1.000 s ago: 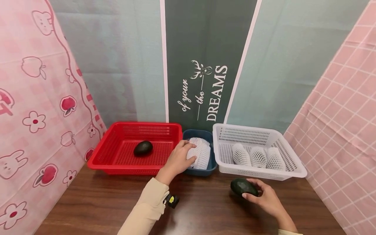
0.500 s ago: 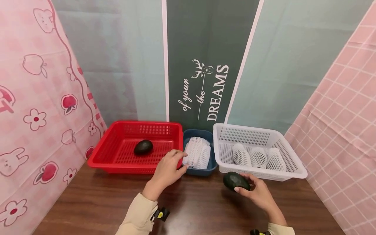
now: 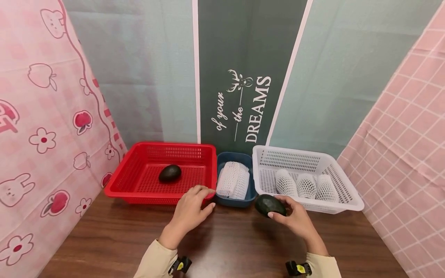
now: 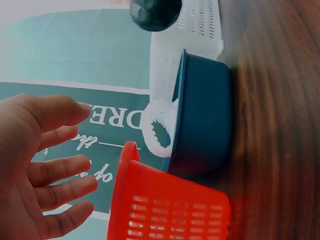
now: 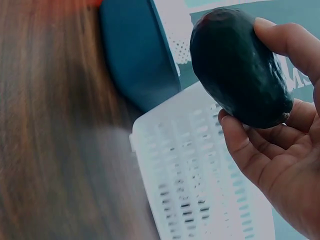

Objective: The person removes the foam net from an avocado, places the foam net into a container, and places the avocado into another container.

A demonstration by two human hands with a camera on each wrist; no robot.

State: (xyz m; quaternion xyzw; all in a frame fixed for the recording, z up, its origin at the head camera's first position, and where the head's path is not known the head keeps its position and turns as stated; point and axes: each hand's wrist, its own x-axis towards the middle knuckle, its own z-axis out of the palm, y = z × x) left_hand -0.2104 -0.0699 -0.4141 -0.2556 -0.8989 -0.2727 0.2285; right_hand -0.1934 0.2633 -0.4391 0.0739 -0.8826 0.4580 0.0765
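Observation:
My right hand (image 3: 295, 218) grips a dark green avocado (image 3: 270, 205) near the front left corner of the white basket; in the right wrist view the thumb lies on one side of the avocado (image 5: 240, 67) and the fingers on the other. My left hand (image 3: 190, 208) is over the front right corner of the red basket (image 3: 153, 199), its fingers extended and holding nothing, as the left wrist view shows. Between the baskets a blue bin (image 3: 236, 202) holds white foam net sleeves (image 3: 231, 179). Another avocado (image 3: 170, 173) lies inside the red basket.
The white basket (image 3: 306, 204) at right holds several net-sleeved items (image 3: 306, 186). All three containers stand in a row on the brown wooden table (image 3: 236, 239), against a printed curtain (image 3: 229, 38). Pink cloths (image 3: 52, 116) hang at both sides.
My left hand has drawn back from the foam sleeves toward the lower left, and one sleeve shifted left in the bin. The right hand has carried the avocado leftward and slightly up.

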